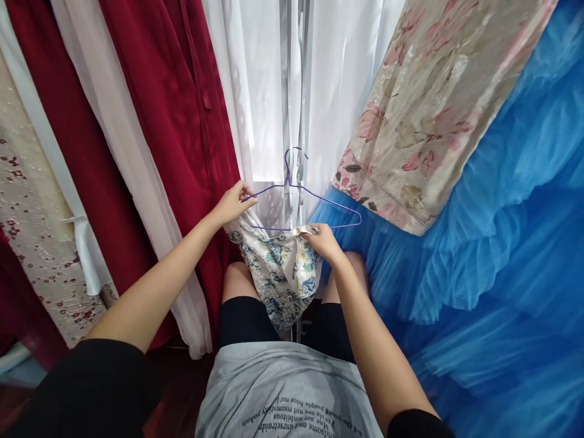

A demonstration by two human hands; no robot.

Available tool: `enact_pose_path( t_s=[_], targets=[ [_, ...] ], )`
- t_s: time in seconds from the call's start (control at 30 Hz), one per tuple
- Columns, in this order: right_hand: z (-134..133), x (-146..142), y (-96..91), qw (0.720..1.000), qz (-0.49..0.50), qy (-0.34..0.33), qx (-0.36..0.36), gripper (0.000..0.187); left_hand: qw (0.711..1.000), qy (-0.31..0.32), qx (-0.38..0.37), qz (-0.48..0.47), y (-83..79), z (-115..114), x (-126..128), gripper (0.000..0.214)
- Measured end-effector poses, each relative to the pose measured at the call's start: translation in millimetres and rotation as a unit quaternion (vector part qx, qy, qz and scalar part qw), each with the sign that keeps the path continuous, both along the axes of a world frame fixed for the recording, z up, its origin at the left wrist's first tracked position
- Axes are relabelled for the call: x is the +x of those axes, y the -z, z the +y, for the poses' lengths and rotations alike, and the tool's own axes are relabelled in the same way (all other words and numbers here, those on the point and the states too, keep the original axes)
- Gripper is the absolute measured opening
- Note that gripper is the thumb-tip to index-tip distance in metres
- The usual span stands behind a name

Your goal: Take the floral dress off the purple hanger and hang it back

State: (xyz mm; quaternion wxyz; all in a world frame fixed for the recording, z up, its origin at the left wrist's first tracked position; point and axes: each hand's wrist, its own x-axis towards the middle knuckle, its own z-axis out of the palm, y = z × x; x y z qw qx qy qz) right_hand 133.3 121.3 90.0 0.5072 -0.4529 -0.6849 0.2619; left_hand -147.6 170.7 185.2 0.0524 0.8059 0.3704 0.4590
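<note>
A thin purple clothes hanger point(326, 199) is held level in front of me, its hook pointing up toward the white curtain. My left hand point(233, 202) is closed in a pinch at the hanger's left end, with a strap or edge of the floral garment by the fingers. The garment point(287, 277), white with blue and yellow flowers, hangs down from the left side of the hanger between my knees. My right hand point(322, 239) is closed on the garment's upper edge, just under the hanger's bottom bar. The hanger's right end sticks out bare.
White curtains point(260, 91) with grey ribbons hang ahead. Dark red dresses point(168, 121) and a pale pink one point(114, 121) hang at the left. A beige floral garment point(424, 115) and a blue ruffled tulle dress point(493, 243) hang close at the right.
</note>
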Motion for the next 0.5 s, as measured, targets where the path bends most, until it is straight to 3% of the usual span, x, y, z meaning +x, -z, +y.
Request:
enact_pose_path(
  t_s=[0.13, 0.23, 0.37, 0.43, 0.5],
  targets=[
    [-13.1, 7.6, -5.7, 0.999, 0.003, -0.038, 0.015, 0.024, 0.993, -0.098, 0.062, -0.001, 12.1, 0.1, 17.0, 0.028],
    [-32.6, 23.2, -8.1, 0.995, 0.032, -0.033, 0.083, 0.038, 0.984, -0.126, 0.112, 0.053, 9.2, -11.5, 18.9, 0.032],
    [-44.2, 70.0, -10.4, 0.981, 0.068, 0.064, 0.168, 0.07, 0.979, -0.1, 0.157, 0.086, -5.1, -16.8, 21.0, 0.031],
    [-33.7, 95.2, -16.2, 0.974, 0.032, 0.134, 0.181, 0.072, 0.979, -0.095, 0.157, 0.083, -9.6, -16.1, 25.1, 0.033],
    [-15.9, 112.3, -26.3, 0.969, -0.036, 0.176, 0.168, 0.063, 0.98, -0.098, 0.149, 0.088, -10.2, -15.5, 29.4, 0.033]
  ],
)
